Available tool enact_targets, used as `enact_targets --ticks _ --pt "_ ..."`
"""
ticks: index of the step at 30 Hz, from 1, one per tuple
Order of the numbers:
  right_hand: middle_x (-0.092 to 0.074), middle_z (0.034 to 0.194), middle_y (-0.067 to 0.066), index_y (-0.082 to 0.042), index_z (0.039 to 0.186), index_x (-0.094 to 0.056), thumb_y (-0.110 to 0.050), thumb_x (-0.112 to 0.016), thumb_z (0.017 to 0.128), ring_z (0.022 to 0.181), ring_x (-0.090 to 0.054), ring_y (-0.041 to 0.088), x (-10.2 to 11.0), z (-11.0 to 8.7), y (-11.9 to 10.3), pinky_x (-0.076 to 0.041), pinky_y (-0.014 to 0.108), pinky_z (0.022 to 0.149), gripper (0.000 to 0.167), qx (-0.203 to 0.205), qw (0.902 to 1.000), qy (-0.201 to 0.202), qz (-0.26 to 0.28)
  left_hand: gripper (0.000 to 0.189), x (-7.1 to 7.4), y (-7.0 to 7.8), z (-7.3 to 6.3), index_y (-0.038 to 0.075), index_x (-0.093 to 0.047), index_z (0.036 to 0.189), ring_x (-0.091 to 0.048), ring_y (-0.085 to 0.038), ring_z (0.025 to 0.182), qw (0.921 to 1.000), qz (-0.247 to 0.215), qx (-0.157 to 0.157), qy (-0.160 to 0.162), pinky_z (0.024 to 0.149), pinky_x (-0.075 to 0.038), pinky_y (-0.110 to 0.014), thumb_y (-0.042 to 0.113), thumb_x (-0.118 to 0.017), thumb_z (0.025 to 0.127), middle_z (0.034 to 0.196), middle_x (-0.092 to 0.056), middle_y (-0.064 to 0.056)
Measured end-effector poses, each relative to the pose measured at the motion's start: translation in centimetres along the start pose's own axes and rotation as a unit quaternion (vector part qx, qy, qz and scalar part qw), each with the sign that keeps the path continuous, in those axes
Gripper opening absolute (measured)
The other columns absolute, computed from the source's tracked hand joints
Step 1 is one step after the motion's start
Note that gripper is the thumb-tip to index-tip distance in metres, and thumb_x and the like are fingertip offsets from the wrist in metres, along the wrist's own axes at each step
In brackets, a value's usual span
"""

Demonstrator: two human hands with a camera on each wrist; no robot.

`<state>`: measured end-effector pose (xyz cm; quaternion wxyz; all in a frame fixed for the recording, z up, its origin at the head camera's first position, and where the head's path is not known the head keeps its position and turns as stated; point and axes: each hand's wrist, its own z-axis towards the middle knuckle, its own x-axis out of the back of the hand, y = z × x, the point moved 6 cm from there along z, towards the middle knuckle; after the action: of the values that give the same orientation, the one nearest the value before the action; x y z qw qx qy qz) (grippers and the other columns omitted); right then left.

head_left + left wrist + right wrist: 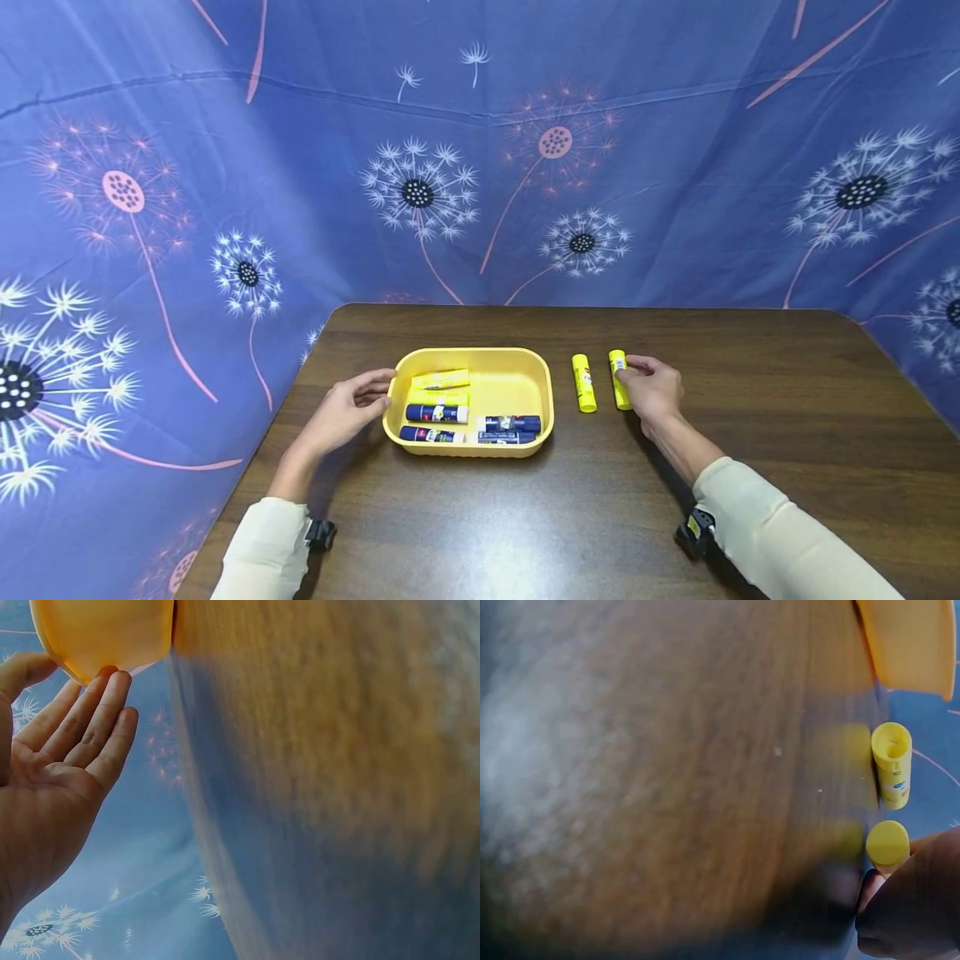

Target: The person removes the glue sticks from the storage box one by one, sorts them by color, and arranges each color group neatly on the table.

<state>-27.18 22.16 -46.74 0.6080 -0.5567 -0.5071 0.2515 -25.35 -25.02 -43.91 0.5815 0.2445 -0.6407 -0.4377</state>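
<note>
My right hand (652, 390) pinches a yellow glue stick (618, 379) lying on the table, right of the tray. In the right wrist view its round yellow end (888, 844) shows beside the fingers. A second yellow glue stick (583, 383) lies just left of it, apart from the hand. My left hand (347, 414) touches the left side of a yellow plastic tray (546, 379), its fingers fairly straight in the left wrist view. Inside the tray, yellow glue sticks (440, 380) lie at the upper left, with dark blue ones (437, 413) along the front and lower right (513, 423).
The brown wooden table (787, 400) extends to the right and in front of the tray. A blue cloth (480, 183) with dandelion prints hangs behind the table and along its left side. A black device (321, 534) is worn at each wrist.
</note>
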Motion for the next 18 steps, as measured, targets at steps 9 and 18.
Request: enact_targets --ticks 9,18 --pt "-0.070 0.120 0.020 0.000 0.130 -0.068 -0.007 -0.067 0.092 0.098 -0.060 0.017 -0.28 -0.34 -0.16 -0.047 0.010 0.062 0.039 0.027 0.9979 0.006 -0.059 0.046 0.02 0.20 0.12 0.000 -0.057 0.143 -0.069 -0.037 0.120 1.0000 0.008 -0.001 -0.001 0.102 -0.056 -0.028 0.006 -0.065 0.098 0.130 -0.070 -0.024" --pt "-0.070 0.121 0.023 0.000 0.130 -0.068 -0.008 -0.066 0.093 0.108 -0.061 0.029 -0.48 -0.42 -0.34 -0.044 0.015 0.066 0.038 0.043 0.9956 0.001 -0.083 0.046 0.08 0.17 0.00 0.000 -0.057 0.143 -0.069 -0.037 0.120 1.0000 0.008 0.005 -0.002 0.100 -0.056 -0.023 0.004 -0.065 0.098 0.130 -0.070 -0.024"
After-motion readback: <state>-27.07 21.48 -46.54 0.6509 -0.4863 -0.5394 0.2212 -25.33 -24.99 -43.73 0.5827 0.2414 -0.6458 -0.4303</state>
